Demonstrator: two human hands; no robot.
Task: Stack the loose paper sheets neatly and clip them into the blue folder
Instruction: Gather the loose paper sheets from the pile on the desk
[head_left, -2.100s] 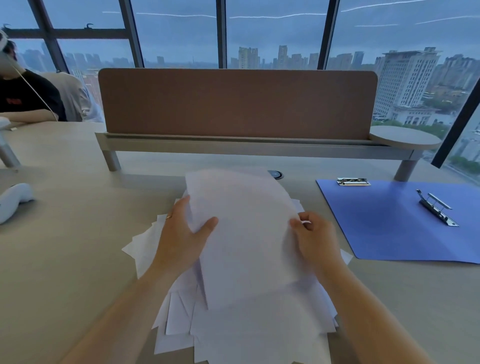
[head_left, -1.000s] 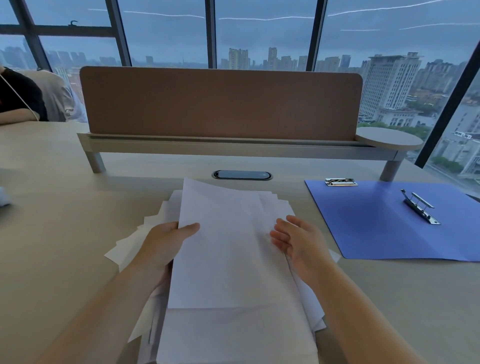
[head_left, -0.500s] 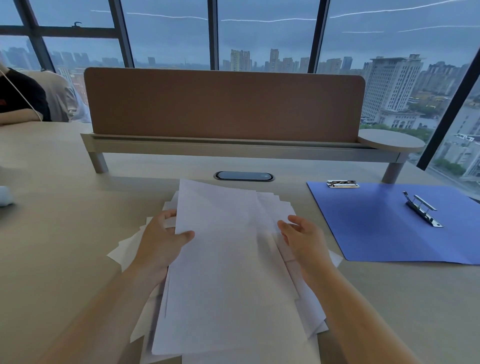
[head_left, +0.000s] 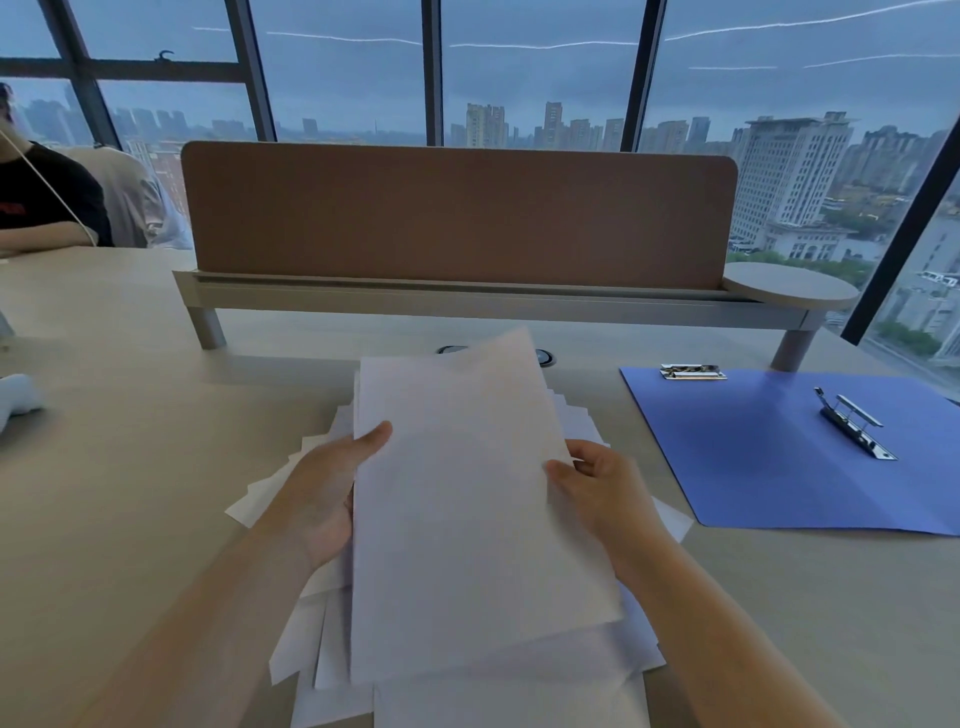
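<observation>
A sheaf of white paper sheets (head_left: 467, 509) is lifted off the desk in front of me, tilted with its far edge up. My left hand (head_left: 327, 493) grips its left edge, thumb on top. My right hand (head_left: 602, 488) pinches its right edge. Under the sheaf more loose sheets (head_left: 291, 644) lie fanned and uneven on the desk. The blue folder (head_left: 769, 457) lies open flat to the right, with a metal spring clip (head_left: 854, 431) raised on its inner face and a second metal clip (head_left: 691, 372) at its top left corner.
A brown divider panel (head_left: 457, 213) on a grey rail crosses the desk behind the papers. A cable port (head_left: 543, 357) peeks out past the sheets. A white object (head_left: 15, 400) lies at the far left, and another person's arm (head_left: 41, 234) rests beyond it.
Both hands have closed on the sides of the top sheets and raised them off the pile. Half a second ago the sheets lay flatter, with my right hand resting on them.
</observation>
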